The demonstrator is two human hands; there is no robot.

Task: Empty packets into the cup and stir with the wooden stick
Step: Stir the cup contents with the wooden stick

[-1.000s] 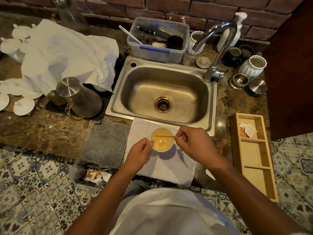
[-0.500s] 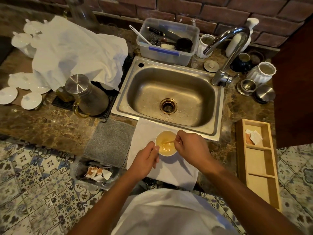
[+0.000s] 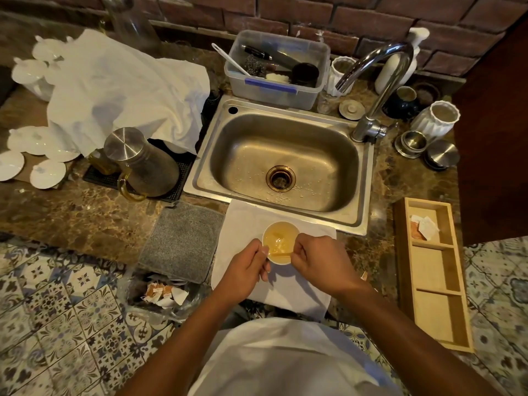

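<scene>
A small white cup (image 3: pixel 281 227) of amber liquid stands on a white napkin (image 3: pixel 283 290) just in front of the sink. My left hand (image 3: pixel 245 268) grips the cup's left side. My right hand (image 3: pixel 320 261) pinches a thin wooden stick (image 3: pixel 281 253), which lies across the near part of the cup with its tip in the liquid. Two packets (image 3: pixel 424 227) lie in the top compartment of a wooden tray (image 3: pixel 434 284) on the right. Torn packets (image 3: pixel 164 292) sit in a clear bag below the counter's edge at the left.
A steel sink (image 3: pixel 283 164) with a curved tap (image 3: pixel 380 81) lies behind the cup. A grey mat (image 3: pixel 183 241) is left of the napkin. A metal-lidded jug (image 3: pixel 143 164), white cloth (image 3: pixel 123 90) and saucers (image 3: pixel 28 161) crowd the left counter; jars and lids stand at the right.
The stick has swept from the far side of the cup to its near side in my right hand. My left hand stays on the cup. The camera shifted slightly.
</scene>
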